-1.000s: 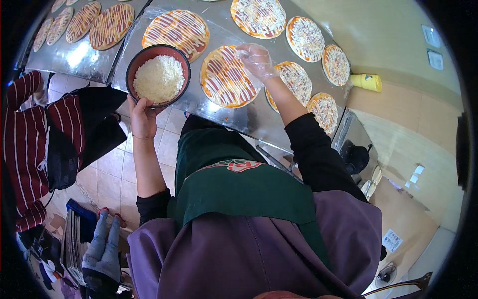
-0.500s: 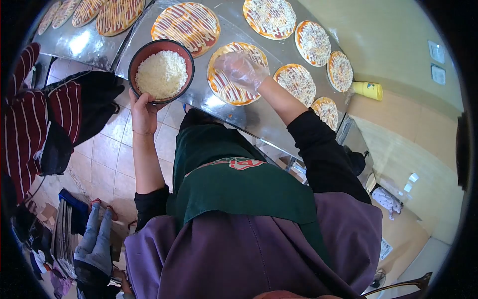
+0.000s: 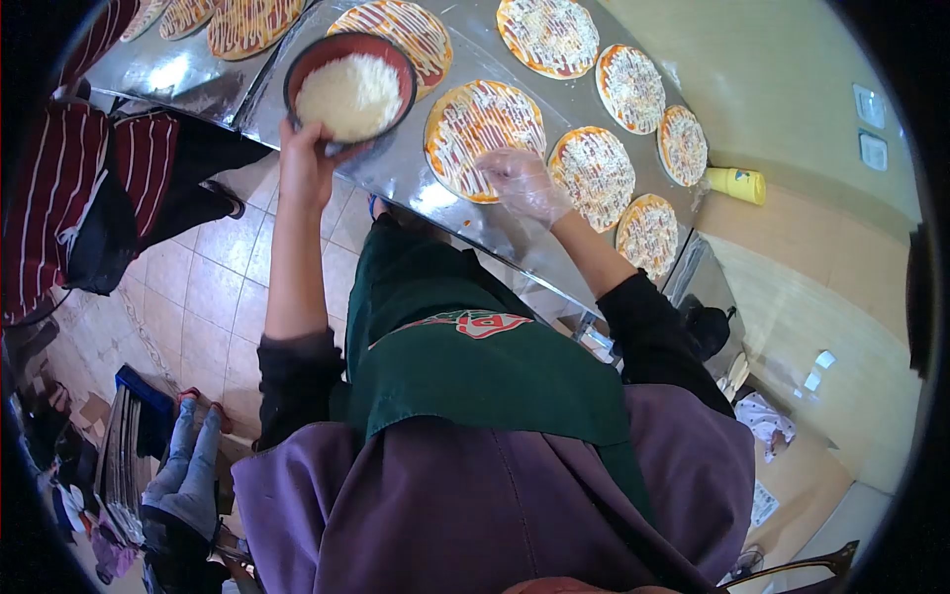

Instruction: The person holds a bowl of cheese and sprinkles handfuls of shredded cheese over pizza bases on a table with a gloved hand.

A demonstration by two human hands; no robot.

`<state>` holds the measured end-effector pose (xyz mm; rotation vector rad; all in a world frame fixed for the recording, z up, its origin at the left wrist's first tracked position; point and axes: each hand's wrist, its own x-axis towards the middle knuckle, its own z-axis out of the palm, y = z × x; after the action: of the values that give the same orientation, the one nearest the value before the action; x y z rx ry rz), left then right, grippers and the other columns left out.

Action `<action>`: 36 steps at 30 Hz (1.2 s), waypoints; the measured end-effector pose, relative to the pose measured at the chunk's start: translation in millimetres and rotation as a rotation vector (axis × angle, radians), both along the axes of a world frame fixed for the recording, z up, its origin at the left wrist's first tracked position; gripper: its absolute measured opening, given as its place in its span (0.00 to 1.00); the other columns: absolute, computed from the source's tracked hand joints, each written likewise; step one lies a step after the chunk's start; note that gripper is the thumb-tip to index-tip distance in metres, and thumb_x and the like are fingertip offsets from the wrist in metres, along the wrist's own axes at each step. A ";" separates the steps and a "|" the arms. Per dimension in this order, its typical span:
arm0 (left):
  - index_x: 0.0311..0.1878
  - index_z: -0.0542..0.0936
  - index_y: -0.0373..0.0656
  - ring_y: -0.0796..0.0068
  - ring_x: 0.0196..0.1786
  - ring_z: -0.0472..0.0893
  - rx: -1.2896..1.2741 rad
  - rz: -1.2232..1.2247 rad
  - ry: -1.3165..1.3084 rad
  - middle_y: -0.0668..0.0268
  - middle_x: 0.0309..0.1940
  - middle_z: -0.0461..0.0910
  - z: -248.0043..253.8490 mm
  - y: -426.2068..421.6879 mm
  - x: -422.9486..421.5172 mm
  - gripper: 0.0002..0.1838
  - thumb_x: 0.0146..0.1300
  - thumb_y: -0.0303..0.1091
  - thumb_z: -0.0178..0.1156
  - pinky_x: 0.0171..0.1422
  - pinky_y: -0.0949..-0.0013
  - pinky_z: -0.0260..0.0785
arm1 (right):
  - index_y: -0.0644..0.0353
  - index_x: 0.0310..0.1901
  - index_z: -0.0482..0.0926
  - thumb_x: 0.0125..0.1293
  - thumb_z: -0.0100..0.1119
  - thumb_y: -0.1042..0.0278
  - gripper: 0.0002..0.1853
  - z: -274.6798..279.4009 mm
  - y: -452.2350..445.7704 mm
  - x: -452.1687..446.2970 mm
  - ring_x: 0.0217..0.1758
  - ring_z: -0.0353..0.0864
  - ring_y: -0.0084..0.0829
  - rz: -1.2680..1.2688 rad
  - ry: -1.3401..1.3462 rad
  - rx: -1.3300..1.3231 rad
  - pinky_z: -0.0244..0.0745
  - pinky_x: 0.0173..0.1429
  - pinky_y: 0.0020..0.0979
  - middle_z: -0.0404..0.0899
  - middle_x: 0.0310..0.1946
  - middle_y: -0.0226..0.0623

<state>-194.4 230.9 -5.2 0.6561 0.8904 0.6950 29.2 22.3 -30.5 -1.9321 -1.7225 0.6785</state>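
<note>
My left hand (image 3: 308,163) is closed on the rim and side of a dark bowl with a reddish inside (image 3: 299,61), tilted toward me. Fine white grated cheese (image 3: 351,96) fills much of it. Over the near right edge of a pizza (image 3: 482,124), my right hand (image 3: 529,186) wears a clear plastic glove. Its fingers are drawn together; whatever they hold is hidden. White sauce stripes and scattered white bits cover this pizza. Another striped pizza (image 3: 401,40) lies behind the bowl, partly hidden.
Cheese-topped pizzas (image 3: 592,178) lie on the right of the metal table (image 3: 396,183); more striped ones (image 3: 252,25) are at far left. A yellow bottle (image 3: 737,185) lies beyond the table's right edge. A person in a striped apron (image 3: 59,198) stands at left; another person's legs (image 3: 188,450) show lower left.
My right hand has moved from over the middle of the pizza to its near right edge. More white bits show on that pizza. My left hand and the bowl have shifted up and right.
</note>
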 end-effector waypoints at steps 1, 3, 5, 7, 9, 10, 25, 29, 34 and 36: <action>0.56 0.65 0.39 0.60 0.56 0.71 0.037 0.001 -0.045 0.58 0.51 0.70 3.0 12.5 14.3 0.23 0.54 0.28 0.49 0.50 0.38 0.74 | 0.59 0.38 0.83 0.57 0.56 0.76 0.09 2.5 -3.7 -2.4 0.43 0.81 0.39 -0.199 0.100 -0.095 0.75 0.51 0.32 0.82 0.39 0.42; 0.39 0.70 0.36 0.62 0.50 0.72 0.088 0.039 -0.126 0.59 0.43 0.70 18.4 38.9 44.1 0.09 0.55 0.26 0.51 0.51 0.37 0.74 | 0.59 0.40 0.83 0.56 0.58 0.74 0.10 -15.0 -10.9 -2.7 0.43 0.82 0.36 -0.379 0.294 -0.115 0.75 0.51 0.30 0.83 0.39 0.41; 0.31 0.70 0.36 0.61 0.46 0.72 0.171 -0.041 -0.248 0.59 0.40 0.70 25.5 75.4 71.0 0.03 0.57 0.25 0.49 0.56 0.37 0.71 | 0.58 0.42 0.83 0.55 0.59 0.72 0.11 -21.9 -11.6 0.1 0.42 0.82 0.33 -0.485 0.481 -0.115 0.75 0.50 0.29 0.83 0.38 0.40; 0.40 0.71 0.32 0.55 0.52 0.72 0.096 -0.054 -0.336 0.55 0.44 0.72 34.1 111.7 94.3 0.09 0.55 0.25 0.49 0.62 0.37 0.66 | 0.58 0.42 0.83 0.55 0.59 0.72 0.12 -7.9 -1.2 -0.8 0.41 0.82 0.33 -0.485 0.432 -0.165 0.74 0.50 0.29 0.83 0.37 0.40; 0.46 0.71 0.30 0.52 0.56 0.71 0.145 -0.094 -0.405 0.53 0.47 0.72 68.3 117.0 112.4 0.15 0.55 0.25 0.48 0.62 0.38 0.67 | 0.58 0.42 0.83 0.54 0.60 0.71 0.13 -4.6 6.9 -7.8 0.41 0.82 0.32 -0.493 0.395 -0.218 0.74 0.49 0.28 0.84 0.37 0.39; 0.40 0.70 0.42 0.61 0.47 0.76 0.015 -0.202 -0.509 0.59 0.42 0.74 6.9 177.8 129.3 0.11 0.57 0.37 0.51 0.53 0.47 0.73 | 0.58 0.42 0.83 0.54 0.60 0.71 0.13 -6.6 13.0 -11.4 0.40 0.82 0.31 -0.499 0.382 -0.171 0.74 0.49 0.28 0.84 0.36 0.40; 0.60 0.60 0.47 0.61 0.51 0.75 -0.014 -0.504 -0.083 0.60 0.53 0.68 35.5 122.0 46.8 0.30 0.51 0.22 0.48 0.42 0.52 0.80 | 0.59 0.44 0.82 0.58 0.59 0.66 0.13 -13.2 70.3 -12.6 0.42 0.81 0.25 -1.004 0.302 -0.074 0.73 0.49 0.25 0.83 0.40 0.38; 0.67 0.58 0.49 0.61 0.50 0.78 -0.003 -0.577 0.099 0.60 0.58 0.69 24.1 142.4 28.4 0.35 0.50 0.26 0.47 0.46 0.54 0.78 | 0.56 0.43 0.83 0.58 0.59 0.63 0.13 2.4 86.0 -16.6 0.42 0.82 0.27 -1.148 0.184 -0.147 0.74 0.50 0.25 0.84 0.39 0.37; 0.58 0.59 0.46 0.60 0.45 0.78 -0.058 -0.608 0.012 0.58 0.51 0.70 23.1 149.2 35.4 0.27 0.52 0.22 0.48 0.39 0.54 0.79 | 0.52 0.43 0.83 0.58 0.54 0.66 0.13 4.5 88.3 -23.8 0.43 0.82 0.33 -1.213 0.157 -0.141 0.74 0.51 0.28 0.84 0.39 0.39; 0.58 0.58 0.45 0.59 0.45 0.78 -0.031 -0.655 0.055 0.56 0.50 0.70 25.2 147.0 43.3 0.27 0.52 0.23 0.48 0.40 0.54 0.79 | 0.52 0.43 0.83 0.58 0.53 0.66 0.13 7.6 84.0 -29.9 0.43 0.82 0.34 -1.225 0.143 -0.171 0.74 0.50 0.28 0.84 0.39 0.39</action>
<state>-151.1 377.9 20.0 0.8818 0.6745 0.0758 -0.6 106.4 -22.9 -2.4561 -0.1863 0.4350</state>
